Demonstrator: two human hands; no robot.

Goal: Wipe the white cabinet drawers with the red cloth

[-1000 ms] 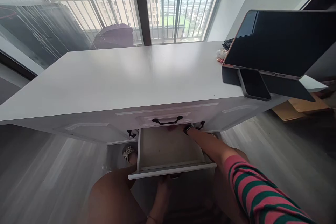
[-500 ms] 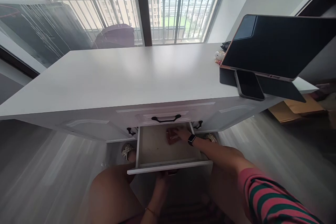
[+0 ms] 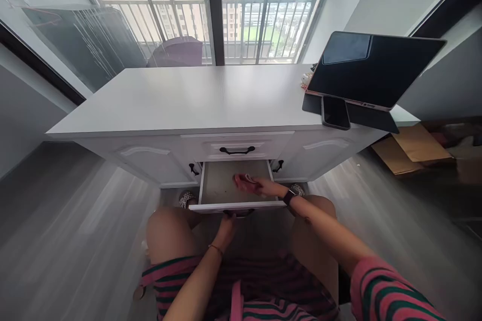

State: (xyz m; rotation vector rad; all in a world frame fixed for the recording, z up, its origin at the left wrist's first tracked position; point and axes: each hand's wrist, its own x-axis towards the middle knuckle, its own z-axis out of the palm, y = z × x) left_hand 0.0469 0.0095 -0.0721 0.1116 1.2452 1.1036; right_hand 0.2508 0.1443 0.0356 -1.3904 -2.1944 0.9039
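A lower drawer (image 3: 216, 180) is pulled out of the white cabinet, with a pale inside that shows a few dark specks. Over its right half, my right hand (image 3: 266, 186) is closed on a crumpled red cloth (image 3: 244, 183), which has a lighter fold on top. A dark watch band is around that wrist. Under the drawer's front edge, my left hand (image 3: 227, 226) is closed around the left end of the black drawer handle (image 3: 244, 212); its fingertips are partly hidden.
Above is a shut drawer with a black handle (image 3: 237, 151). On the white cabinet top (image 3: 181, 95) stand a tablet (image 3: 371, 72) and a phone (image 3: 335, 112) at the right. My knees flank the drawer. Cardboard (image 3: 422, 148) lies on the floor at right.
My right hand has lifted the red cloth slightly off the drawer bottom, and the cloth is bunched differently. My left hand stays at the drawer handle. The head view has shifted back, showing more of my lap.
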